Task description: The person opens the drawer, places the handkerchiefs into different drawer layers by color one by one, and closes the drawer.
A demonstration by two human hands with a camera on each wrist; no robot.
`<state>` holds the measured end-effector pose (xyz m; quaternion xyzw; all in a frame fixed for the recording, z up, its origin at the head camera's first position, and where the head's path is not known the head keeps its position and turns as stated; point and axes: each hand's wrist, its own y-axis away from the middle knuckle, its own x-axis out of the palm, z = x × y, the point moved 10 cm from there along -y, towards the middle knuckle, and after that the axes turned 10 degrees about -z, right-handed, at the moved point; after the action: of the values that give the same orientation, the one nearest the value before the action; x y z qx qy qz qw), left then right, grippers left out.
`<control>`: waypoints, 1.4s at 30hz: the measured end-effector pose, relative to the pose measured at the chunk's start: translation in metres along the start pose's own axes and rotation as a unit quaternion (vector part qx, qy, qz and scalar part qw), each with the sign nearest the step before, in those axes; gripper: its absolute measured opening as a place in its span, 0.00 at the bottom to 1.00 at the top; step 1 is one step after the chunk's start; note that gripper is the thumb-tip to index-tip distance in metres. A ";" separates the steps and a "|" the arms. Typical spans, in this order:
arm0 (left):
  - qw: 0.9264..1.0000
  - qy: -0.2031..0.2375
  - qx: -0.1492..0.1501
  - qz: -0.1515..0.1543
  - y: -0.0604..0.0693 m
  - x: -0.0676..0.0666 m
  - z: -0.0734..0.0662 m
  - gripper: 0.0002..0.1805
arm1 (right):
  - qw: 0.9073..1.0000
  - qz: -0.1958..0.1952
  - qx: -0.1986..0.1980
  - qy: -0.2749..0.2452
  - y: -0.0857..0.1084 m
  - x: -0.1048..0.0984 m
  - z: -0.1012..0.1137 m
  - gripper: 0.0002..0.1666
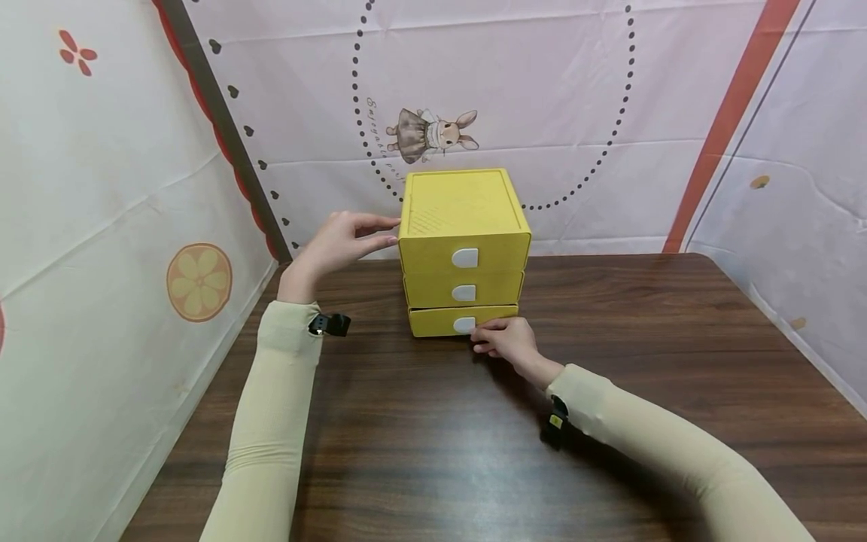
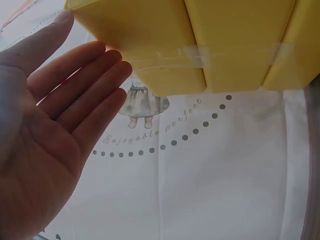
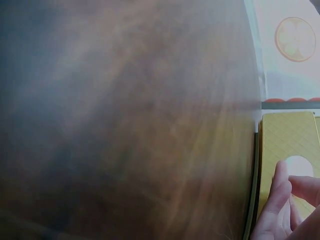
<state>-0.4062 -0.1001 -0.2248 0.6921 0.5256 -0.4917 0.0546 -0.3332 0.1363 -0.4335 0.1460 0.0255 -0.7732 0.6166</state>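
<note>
A yellow drawer box (image 1: 467, 203) with three stacked drawers stands at the back of the table. Each drawer front carries a rounded white tab. My left hand (image 1: 350, 239) is at the box's upper left side, fingers straight; in the left wrist view its fingertips (image 2: 112, 52) lie against or close to the yellow wall. At the bottom drawer (image 1: 433, 322) my right hand (image 1: 508, 340) pinches the edge of the white tab (image 1: 463, 325) between thumb and forefinger. Above that drawer front runs a thin dark gap. The drawers' insides are hidden.
Dark wood table (image 1: 406, 436) extends in front and to both sides of the box. A printed cloth (image 1: 542, 90) with a rabbit picture hangs behind it. Clear tape (image 2: 195, 55) crosses the seams on the box's side.
</note>
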 end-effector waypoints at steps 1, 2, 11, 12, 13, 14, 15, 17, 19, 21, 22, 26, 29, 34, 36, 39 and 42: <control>1.000 0.000 0.000 0.000 0.000 0.000 0.000 0.26 | 1.000 -0.001 0.000 0.001 -0.001 0.000 0.000 0.13; 1.000 -0.001 -0.001 0.001 0.000 0.000 0.000 0.26 | 1.000 -0.003 0.002 0.001 -0.002 0.000 0.000 0.12; 1.000 0.000 -0.003 0.003 0.001 0.000 0.000 0.26 | 1.000 0.003 -0.003 0.010 -0.005 0.000 0.000 0.13; 1.000 0.001 -0.004 0.003 0.001 0.000 0.000 0.26 | 1.000 0.005 -0.004 0.010 -0.006 0.001 0.000 0.13; 1.000 0.001 -0.004 0.003 0.001 0.000 0.000 0.26 | 1.000 0.007 -0.005 0.011 -0.005 0.001 0.000 0.13; 1.000 0.001 -0.005 0.003 0.001 0.000 0.000 0.26 | 1.000 0.008 -0.006 0.010 -0.005 0.001 0.000 0.13; 1.000 0.000 -0.004 0.002 0.001 0.000 0.000 0.26 | 1.000 0.008 -0.005 0.011 -0.006 0.001 0.000 0.13; 1.000 -0.001 -0.004 0.001 0.001 0.000 -0.001 0.26 | 1.000 0.010 -0.005 0.012 -0.005 0.002 0.000 0.14; 1.000 -0.003 -0.004 0.000 0.001 0.000 -0.001 0.26 | 1.000 0.010 -0.005 0.013 -0.005 0.002 0.000 0.14; 1.000 -0.003 -0.003 0.000 0.001 0.000 -0.001 0.26 | 1.000 0.009 -0.004 0.013 -0.005 0.001 0.000 0.14; 1.000 -0.003 -0.003 0.000 0.001 0.000 -0.001 0.26 | 1.000 0.009 -0.004 0.013 -0.005 0.002 0.000 0.14; 1.000 -0.002 -0.006 0.002 0.002 0.000 0.000 0.26 | 1.000 0.008 -0.002 0.010 -0.005 0.003 0.000 0.14; 1.000 -0.004 -0.006 0.002 0.003 -0.001 0.000 0.26 | 1.000 0.009 0.001 0.008 -0.004 0.004 0.001 0.14; 1.000 -0.011 -0.003 -0.002 0.004 -0.002 0.000 0.25 | 1.000 0.026 0.004 0.006 -0.005 0.007 0.002 0.15; 1.000 -0.014 0.000 -0.004 0.004 -0.003 0.001 0.25 | 0.999 0.047 0.004 0.014 -0.004 0.008 0.004 0.16; 1.000 -0.025 0.000 -0.004 0.008 -0.001 0.005 0.26 | 0.995 0.085 -0.010 0.051 -0.001 0.006 0.010 0.19; 0.999 -0.046 0.003 -0.009 0.015 -0.002 0.011 0.27 | 0.986 0.119 -0.031 0.113 0.003 -0.004 0.017 0.21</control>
<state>-0.4010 -0.1142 -0.2358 0.6639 0.5275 -0.5251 0.0727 -0.3330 0.1359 -0.4153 0.2154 0.1014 -0.6718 0.7015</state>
